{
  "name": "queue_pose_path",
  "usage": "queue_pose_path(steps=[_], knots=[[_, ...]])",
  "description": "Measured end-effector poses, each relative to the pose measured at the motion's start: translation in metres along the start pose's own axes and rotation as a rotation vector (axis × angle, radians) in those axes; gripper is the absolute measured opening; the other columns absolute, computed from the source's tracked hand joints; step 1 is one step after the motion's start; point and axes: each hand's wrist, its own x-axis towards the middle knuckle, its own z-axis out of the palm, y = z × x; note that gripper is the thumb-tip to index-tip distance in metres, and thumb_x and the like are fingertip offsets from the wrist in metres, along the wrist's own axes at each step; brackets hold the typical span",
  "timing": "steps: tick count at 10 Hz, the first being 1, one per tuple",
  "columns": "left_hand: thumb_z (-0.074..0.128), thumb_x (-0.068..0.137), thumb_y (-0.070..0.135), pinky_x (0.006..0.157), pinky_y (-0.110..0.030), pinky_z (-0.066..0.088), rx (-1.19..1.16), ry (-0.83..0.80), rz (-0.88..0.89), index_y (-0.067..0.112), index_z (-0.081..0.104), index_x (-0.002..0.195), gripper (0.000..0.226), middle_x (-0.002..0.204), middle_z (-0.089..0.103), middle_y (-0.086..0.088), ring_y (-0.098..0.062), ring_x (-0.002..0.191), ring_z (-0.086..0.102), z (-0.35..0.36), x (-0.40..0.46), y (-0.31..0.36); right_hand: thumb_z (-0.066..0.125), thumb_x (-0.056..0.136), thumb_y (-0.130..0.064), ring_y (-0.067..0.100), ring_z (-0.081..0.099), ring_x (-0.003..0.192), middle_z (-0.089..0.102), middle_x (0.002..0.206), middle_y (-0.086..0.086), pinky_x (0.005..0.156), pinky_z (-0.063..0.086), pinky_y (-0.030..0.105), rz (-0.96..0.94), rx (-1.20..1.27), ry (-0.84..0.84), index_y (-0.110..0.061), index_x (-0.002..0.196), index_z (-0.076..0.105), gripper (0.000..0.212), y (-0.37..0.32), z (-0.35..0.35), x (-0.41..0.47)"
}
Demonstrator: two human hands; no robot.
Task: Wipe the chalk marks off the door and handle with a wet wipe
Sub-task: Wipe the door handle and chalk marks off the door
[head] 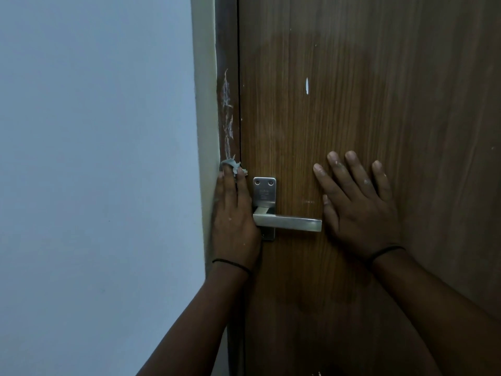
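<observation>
The left hand (pixel 234 215) presses a crumpled wipe (pixel 232 166) under straight fingers on the frame (pixel 227 50); the chalk (pixel 227 109) runs vertically just above it, left of centre; the right hand (pixel 357 204) lies flat on the door (pixel 379 77), beyond the handle (pixel 287 222).

Brown wood-grain door (pixel 379 104), silver handle (pixel 287 223), white chalk marks (pixel 227 109), pale grey wipe (pixel 233 165), bluish-white wall (pixel 95 158).

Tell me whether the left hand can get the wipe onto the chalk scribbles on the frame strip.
Probably yes. The left hand presses the wet wipe against the frame just below the chalk marks, and nothing lies between them.
</observation>
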Motion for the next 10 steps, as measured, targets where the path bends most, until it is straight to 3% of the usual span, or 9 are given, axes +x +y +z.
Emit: queue_pose_path(steps=[1,3,5,6,8,10], knots=[[0.059,0.096,0.024,0.122,-0.045,0.018,0.0,-0.017,0.022,0.016,-0.007,0.152,0.087,0.163,-0.005,-0.01,-0.026,0.151,-0.006,-0.002,0.01,-0.003,0.034,0.104,-0.034,0.026,0.017,0.153,0.024,0.164,0.004,0.121,0.017,0.056,-0.006,-0.006,-0.006,-0.022,0.157,0.026,0.054,0.0,0.001,0.0],[0.046,0.096,0.002,0.122,-0.042,0.018,-0.045,-0.001,0.007,0.014,0.0,0.154,0.075,0.164,-0.003,-0.01,-0.025,0.151,-0.002,-0.01,0.023,0.001,0.033,0.104,-0.035,0.025,0.016,0.153,0.023,0.164,0.003,0.122,0.014,0.055,-0.008,-0.002,0.004,-0.023,0.157,0.026,0.054,0.002,0.005,0.0],[0.044,0.1,0.015,0.117,-0.034,0.019,-0.008,-0.124,-0.033,0.017,-0.004,0.154,0.073,0.163,-0.01,-0.005,-0.022,0.151,-0.001,-0.018,-0.014,0.0,0.035,0.103,-0.033,0.025,0.017,0.153,0.023,0.164,0.003,0.121,0.017,0.056,0.0,0.001,-0.001,-0.023,0.156,0.027,0.055,0.0,0.002,0.0],[0.044,0.096,0.009,0.117,-0.031,0.017,-0.037,-0.122,-0.053,0.017,0.002,0.156,0.074,0.164,-0.009,-0.003,-0.021,0.151,-0.001,-0.025,-0.003,0.005,0.036,0.103,-0.033,0.025,0.018,0.153,0.025,0.164,0.003,0.12,0.019,0.056,0.006,0.005,-0.002,-0.023,0.156,0.028,0.055,0.0,0.0,0.001],[0.043,0.094,-0.004,0.108,-0.025,0.028,-0.073,-0.03,-0.015,0.016,0.012,0.156,0.072,0.165,-0.002,-0.003,-0.02,0.151,0.002,-0.039,0.054,0.015,0.033,0.104,-0.034,0.025,0.017,0.153,0.024,0.164,0.004,0.121,0.017,0.055,0.009,0.012,-0.017,-0.023,0.156,0.027,0.054,-0.001,-0.001,0.001],[0.04,0.101,0.013,0.116,-0.034,0.03,-0.088,-0.089,-0.039,0.015,0.01,0.156,0.063,0.164,-0.002,-0.002,-0.018,0.151,0.001,-0.032,0.019,0.014,0.034,0.103,-0.034,0.026,0.017,0.153,0.023,0.164,0.004,0.121,0.015,0.056,0.003,0.01,-0.039,-0.022,0.157,0.026,0.056,0.0,-0.004,0.001]])
